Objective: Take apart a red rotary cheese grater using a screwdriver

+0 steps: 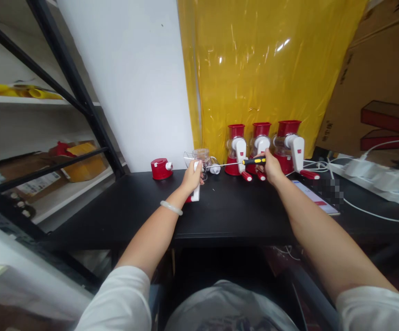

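My left hand (pixel 193 177) is closed around a white crank handle (pixel 196 194) with a red grip, held just above the black table. My right hand (pixel 272 166) grips a screwdriver (pixel 253 161) with a black and yellow handle. Its long shaft points left, and the tip reaches the crank handle near my left fingers; whether it touches a screw is too small to tell. Behind my left hand stands a clear plastic housing (pixel 201 155), with a clear and white part (pixel 214 166) beside it. Farther left sits a red base (pixel 162 168) with a white knob.
Several red-and-white rotary graters (pixel 291 147) stand at the back right. A phone (pixel 315 197) lies on the black table (pixel 227 211), near white cables and a power strip (pixel 375 179). A shelf rack (pixel 82 103) is at left, a cardboard box (pixel 379 82) at right.
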The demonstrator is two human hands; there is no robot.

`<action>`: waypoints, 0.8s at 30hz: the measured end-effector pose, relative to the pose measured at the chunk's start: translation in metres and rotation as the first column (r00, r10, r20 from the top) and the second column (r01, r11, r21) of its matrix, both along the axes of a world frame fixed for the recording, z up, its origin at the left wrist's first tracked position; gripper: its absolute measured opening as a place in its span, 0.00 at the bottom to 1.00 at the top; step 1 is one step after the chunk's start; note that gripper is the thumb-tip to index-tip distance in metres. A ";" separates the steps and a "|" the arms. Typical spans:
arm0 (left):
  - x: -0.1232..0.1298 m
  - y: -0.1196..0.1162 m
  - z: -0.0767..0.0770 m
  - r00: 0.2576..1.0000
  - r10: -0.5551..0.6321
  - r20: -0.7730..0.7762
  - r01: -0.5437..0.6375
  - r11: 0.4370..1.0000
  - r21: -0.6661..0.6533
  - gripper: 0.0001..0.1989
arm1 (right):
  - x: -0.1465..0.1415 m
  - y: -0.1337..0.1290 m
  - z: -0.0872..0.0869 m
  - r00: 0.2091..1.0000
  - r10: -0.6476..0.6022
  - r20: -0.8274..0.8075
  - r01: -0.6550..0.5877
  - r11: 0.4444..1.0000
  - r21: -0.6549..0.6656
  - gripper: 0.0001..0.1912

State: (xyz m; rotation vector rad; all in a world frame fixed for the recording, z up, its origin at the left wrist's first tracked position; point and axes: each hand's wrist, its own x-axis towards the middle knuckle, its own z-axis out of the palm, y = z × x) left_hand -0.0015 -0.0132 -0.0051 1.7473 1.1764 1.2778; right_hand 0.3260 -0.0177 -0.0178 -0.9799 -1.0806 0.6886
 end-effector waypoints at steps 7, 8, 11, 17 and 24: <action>0.000 -0.001 0.001 1.000 0.003 0.011 -0.003 1.000 -0.007 0.15 | -0.002 0.000 0.002 0.998 -0.040 -0.047 0.040 0.999 -0.013 0.15; 0.001 -0.001 0.002 1.000 0.003 0.011 -0.003 1.000 -0.006 0.14 | -0.003 0.000 0.003 0.997 -0.036 -0.068 0.035 0.999 -0.014 0.13; 0.001 -0.002 0.002 1.000 -0.001 0.016 0.001 1.000 -0.006 0.14 | -0.005 -0.002 0.006 0.990 -0.007 -0.138 0.005 1.000 -0.013 0.09; 0.002 -0.002 0.002 1.000 -0.001 0.015 0.001 1.000 -0.003 0.13 | -0.005 -0.003 0.007 0.980 0.037 -0.194 -0.037 0.999 0.002 0.15; 0.001 -0.001 0.004 1.000 0.008 0.028 -0.008 1.000 -0.006 0.13 | -0.001 -0.002 0.002 0.999 0.031 -0.019 -0.031 0.999 -0.010 0.28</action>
